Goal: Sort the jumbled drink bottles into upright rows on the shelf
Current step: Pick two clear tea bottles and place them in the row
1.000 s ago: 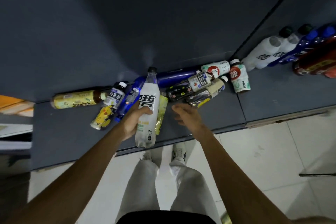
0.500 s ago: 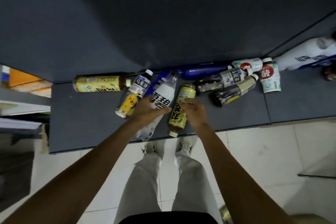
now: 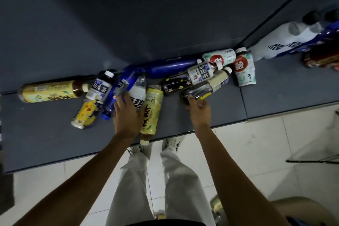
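A jumble of drink bottles lies on the dark grey shelf (image 3: 45,134). My left hand (image 3: 126,115) lies over the white soda bottle (image 3: 137,93), fingers spread across it and the blue bottle (image 3: 117,95) beside it. A yellow tea bottle (image 3: 151,112) lies to the right of that hand, cap toward me. My right hand (image 3: 199,110) reaches to a dark bottle with a cream top (image 3: 207,88), fingertips touching its base. Behind it lie a starred dark bottle (image 3: 176,82) and two red-and-white juice bottles (image 3: 244,66).
At the left lie a long yellow tea bottle (image 3: 49,91) and a Pikachu bottle (image 3: 86,112). White and blue bottles (image 3: 286,42) stand in a row on the shelf section at the right. White floor tiles and my legs are below the shelf edge.
My right hand left the yellow tea bottle and moved right to the dark cream-topped bottle. My left hand stays on the white soda bottle. The camera view shifted slightly.
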